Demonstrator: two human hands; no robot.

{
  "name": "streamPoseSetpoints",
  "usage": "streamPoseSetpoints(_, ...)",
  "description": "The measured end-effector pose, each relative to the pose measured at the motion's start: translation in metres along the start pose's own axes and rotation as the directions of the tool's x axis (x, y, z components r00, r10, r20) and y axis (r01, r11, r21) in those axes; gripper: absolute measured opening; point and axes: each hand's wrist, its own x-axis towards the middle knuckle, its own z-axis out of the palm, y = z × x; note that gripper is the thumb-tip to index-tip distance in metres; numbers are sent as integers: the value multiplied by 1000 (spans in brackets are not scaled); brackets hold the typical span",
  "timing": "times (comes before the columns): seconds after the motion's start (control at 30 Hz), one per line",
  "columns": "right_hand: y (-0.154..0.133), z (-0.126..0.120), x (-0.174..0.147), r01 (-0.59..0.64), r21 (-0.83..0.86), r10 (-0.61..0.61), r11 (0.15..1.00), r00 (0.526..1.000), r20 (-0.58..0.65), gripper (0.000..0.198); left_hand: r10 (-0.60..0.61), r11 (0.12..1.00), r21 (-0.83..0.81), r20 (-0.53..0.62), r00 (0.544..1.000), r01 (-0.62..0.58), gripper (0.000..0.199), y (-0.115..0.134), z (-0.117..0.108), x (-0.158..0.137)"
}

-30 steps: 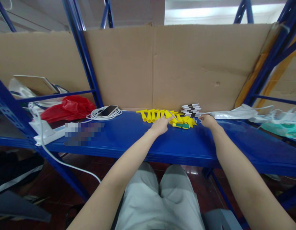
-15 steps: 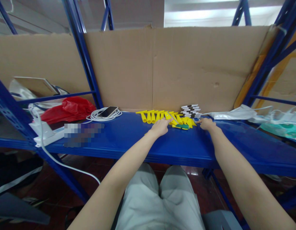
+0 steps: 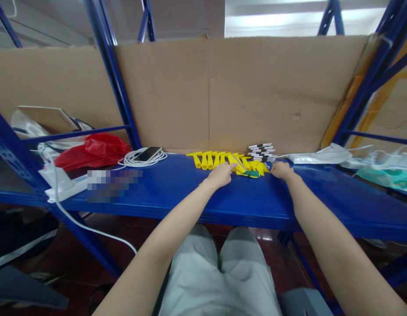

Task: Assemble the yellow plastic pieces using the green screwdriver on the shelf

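Note:
My left hand (image 3: 220,174) is closed at the left end of the pile, its fingertips against a yellow plastic piece (image 3: 237,162) with a thin pale line across it. To its right, my right hand (image 3: 281,170) is closed low at the table top; whatever its fingers hold is hidden. Between my hands lie a green-and-yellow screwdriver handle (image 3: 251,174) and several loose yellow pieces (image 3: 258,167). A row of yellow tube-shaped pieces (image 3: 204,162) lies behind my left hand. Small white-and-black pieces (image 3: 262,152) are stacked behind my right hand.
The blue table (image 3: 177,193) is backed by a cardboard sheet (image 3: 164,92). To the left lie a phone (image 3: 149,153) on a coiled white cable (image 3: 129,159), a red plastic bag (image 3: 98,149) and a white power strip (image 3: 70,188). A white packet (image 3: 318,156) lies to the right.
My right hand's fingers have drawn in, from an outstretched finger to a closed hand, and it has shifted slightly. My left hand stays nearly still.

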Motion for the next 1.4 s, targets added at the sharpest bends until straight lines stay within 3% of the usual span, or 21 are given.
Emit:
streamPoseSetpoints(0.13, 0, 4, 4, -5, 10, 5, 1000, 1000, 13, 27, -14, 1000, -8, -6, 1000, 14, 45, 1, -1, 0)
streamPoseSetpoints(0.3, -4, 0, 3, 46, 19, -44, 999, 996, -73, 28, -28, 999, -16, -2, 1000, 28, 46, 2, -3, -1)
streamPoseSetpoints(0.43, -23, -11, -5, 198, 147, -177, 969, 973, -146, 17, -35, 999, -22, -2, 999, 35, 45, 3, -3, -2)
streamPoseSetpoints(0.57, -54, -13, -19, 437, 414, -353, 799, 897, -267, 13, -38, 999, -29, -26, 999, 37, 44, 3, -2, -2)
streamPoseSetpoints(0.67, -74, -8, -29, 520, 559, -409, 646, 854, -322, 8, -32, 999, -27, -49, 998, 30, 44, 3, 0, -1)
streamPoseSetpoints(0.77, -85, -4, -35, 554, 604, -462, 573, 827, -321, 6, -24, 999, -35, -65, 998, 22, 45, 3, 1, 0)
streamPoseSetpoints(0.97, -89, -5, -36, 626, 505, -514, 595, 779, -359, 9, -37, 998, -54, -67, 997, 33, 45, 4, 2, 0)
streamPoseSetpoints(1.4, -91, -6, -40, 565, 476, -467, 674, 825, -317, 7, -39, 999, -40, -77, 996, 36, 46, 3, 2, 1)
